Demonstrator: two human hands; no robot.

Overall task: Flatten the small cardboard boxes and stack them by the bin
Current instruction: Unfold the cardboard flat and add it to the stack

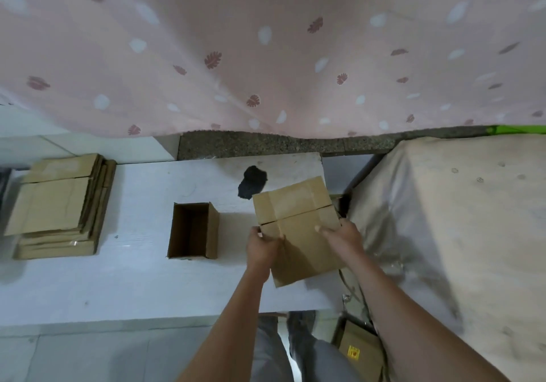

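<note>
I hold a closed brown cardboard box (298, 228) above the right end of the white table (133, 281). My left hand (261, 248) grips its left side, thumb on the top face. My right hand (344, 235) grips its right side, thumb pressed on the top. The box's top flaps meet at a seam across the middle. An open, empty cardboard box (192, 231) stands on the table to the left of my hands. At the table's far left lies a stack of flattened boxes (59, 207).
A pink patterned curtain (266, 51) hangs behind the table. A black blotch (251, 182) marks the tabletop behind the held box. A cloth-covered bulk (461, 234) stands at right. Another cardboard box (362, 352) sits on the floor by my legs.
</note>
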